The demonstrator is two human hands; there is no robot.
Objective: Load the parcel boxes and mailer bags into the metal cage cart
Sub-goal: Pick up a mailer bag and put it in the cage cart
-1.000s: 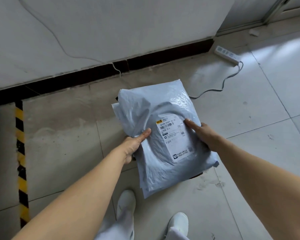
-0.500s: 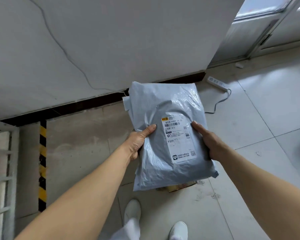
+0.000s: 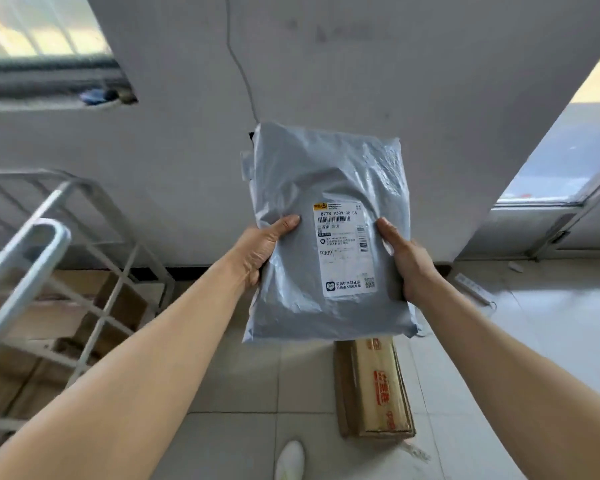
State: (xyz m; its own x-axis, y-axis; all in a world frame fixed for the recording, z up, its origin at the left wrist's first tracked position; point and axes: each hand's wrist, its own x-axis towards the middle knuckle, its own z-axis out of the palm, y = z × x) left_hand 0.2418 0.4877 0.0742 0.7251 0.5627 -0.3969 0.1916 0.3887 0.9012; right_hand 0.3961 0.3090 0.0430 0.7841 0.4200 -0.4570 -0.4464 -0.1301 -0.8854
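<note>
A grey mailer bag (image 3: 309, 174) with a white shipping label hangs in the air in front of the wall. My left hand (image 3: 260, 247) grips its left edge, thumb on the front. My right hand (image 3: 407, 261) grips its right edge the same way. A taped cardboard parcel box (image 3: 374, 386) lies on the floor tiles below the bag. The white metal cage cart (image 3: 94, 237) stands at the left, with brown cardboard boxes (image 3: 25, 320) visible through its bars.
A grey wall stands straight ahead, with a thin cable running down it. A white power strip (image 3: 471, 287) lies on the floor at the right near a glass door. My white shoe (image 3: 290, 460) shows at the bottom.
Both hands have lifted the mailer bag higher, from above the floor up to wall height. My view has risen and swung left, bringing the cage cart and the parcel box into sight.
</note>
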